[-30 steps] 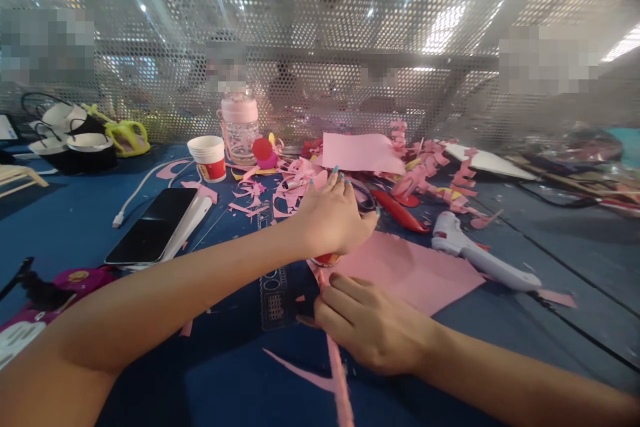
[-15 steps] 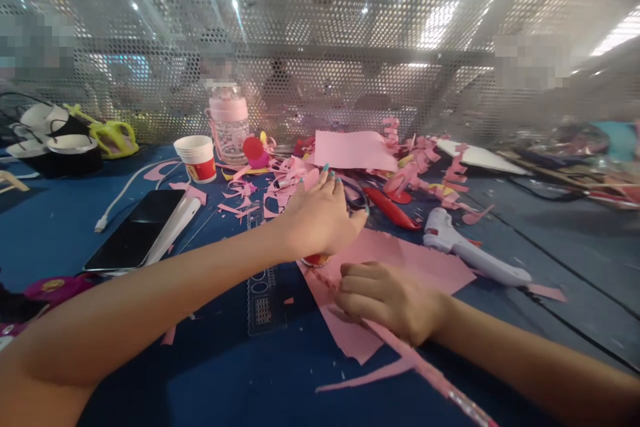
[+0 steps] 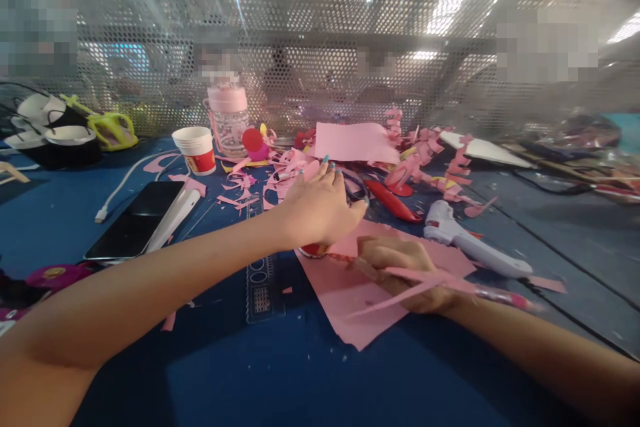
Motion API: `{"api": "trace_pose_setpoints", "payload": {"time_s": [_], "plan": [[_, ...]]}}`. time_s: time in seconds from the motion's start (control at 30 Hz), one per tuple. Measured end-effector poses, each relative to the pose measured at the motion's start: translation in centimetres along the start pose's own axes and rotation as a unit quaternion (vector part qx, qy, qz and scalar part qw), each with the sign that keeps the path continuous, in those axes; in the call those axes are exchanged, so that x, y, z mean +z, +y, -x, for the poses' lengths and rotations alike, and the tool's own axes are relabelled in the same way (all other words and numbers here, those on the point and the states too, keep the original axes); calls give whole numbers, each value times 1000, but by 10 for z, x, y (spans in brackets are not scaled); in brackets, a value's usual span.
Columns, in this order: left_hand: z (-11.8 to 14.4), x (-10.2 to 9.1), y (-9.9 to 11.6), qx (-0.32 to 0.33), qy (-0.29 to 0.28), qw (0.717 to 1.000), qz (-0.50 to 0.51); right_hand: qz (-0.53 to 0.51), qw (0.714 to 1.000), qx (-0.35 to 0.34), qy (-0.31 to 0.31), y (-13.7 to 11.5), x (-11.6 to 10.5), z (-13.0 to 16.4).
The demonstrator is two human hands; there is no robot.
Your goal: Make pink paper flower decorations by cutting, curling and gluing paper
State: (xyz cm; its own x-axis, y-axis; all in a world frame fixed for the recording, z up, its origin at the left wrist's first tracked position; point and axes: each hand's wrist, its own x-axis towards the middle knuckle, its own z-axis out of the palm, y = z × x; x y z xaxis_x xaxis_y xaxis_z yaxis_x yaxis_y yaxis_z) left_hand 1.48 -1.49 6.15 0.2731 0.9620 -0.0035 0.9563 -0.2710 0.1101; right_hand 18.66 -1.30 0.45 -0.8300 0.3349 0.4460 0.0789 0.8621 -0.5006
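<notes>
Beneath the spread left hand (image 3: 323,207), red cup (image 3: 314,251) on pink sheet (image 3: 343,303), reddish marks (image 3: 345,256) alongside, marking apparently begun, remainder unclear; right hand (image 3: 397,255) grips pink pen (image 3: 457,282).

Perforated screen (image 3: 320,7) (silvery), blue tabletop (image 3: 225,373)

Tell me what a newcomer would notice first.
Probably the outstretched left hand, fingers spread over a mostly hidden red item at the centre, and the right hand beside it, holding a pink pen-like stick. Behind them, pink paper scraps litter the blue table; a white glue gun lies farther right.
</notes>
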Motion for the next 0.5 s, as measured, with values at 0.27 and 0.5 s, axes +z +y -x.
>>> {"api": "trace_pose_setpoints", "payload": {"time_s": [0.27, 0.5], "plan": [[2, -1, -1, -4, 19, 999, 25, -314, 881, 168, 313, 10, 1, -14], [1, -22, -13, -25, 4, 998, 49, -454, 780, 275, 333, 32, -7, -20]]}}
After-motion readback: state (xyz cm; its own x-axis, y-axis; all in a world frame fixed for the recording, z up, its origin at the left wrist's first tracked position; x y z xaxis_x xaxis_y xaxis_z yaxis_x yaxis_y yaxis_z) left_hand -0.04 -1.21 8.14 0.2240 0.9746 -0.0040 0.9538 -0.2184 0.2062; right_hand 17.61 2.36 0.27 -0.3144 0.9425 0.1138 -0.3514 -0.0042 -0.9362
